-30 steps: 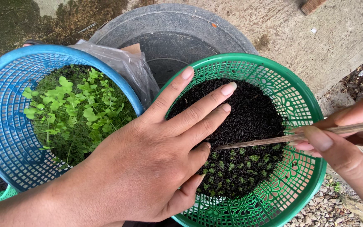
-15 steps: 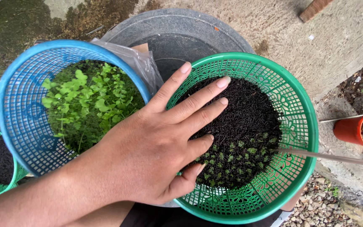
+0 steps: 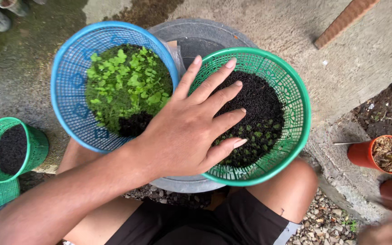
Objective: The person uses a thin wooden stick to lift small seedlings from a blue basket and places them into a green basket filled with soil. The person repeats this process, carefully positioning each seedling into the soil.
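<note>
Your left hand lies open, fingers spread flat on the dark soil in the green basket, covering its left rim. That basket rests on the right edge of a grey tub, touching the blue basket of green seedlings on the tub's left edge. Your right hand is a blur at the bottom right corner, below an orange pot; whether it is open or closed you cannot tell

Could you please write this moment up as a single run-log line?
left hand: flat on soil, green basket | right hand: blurred at frame edge, hold unclear | blue basket: seedlings, beside green basket | both baskets on grey tub
</note>
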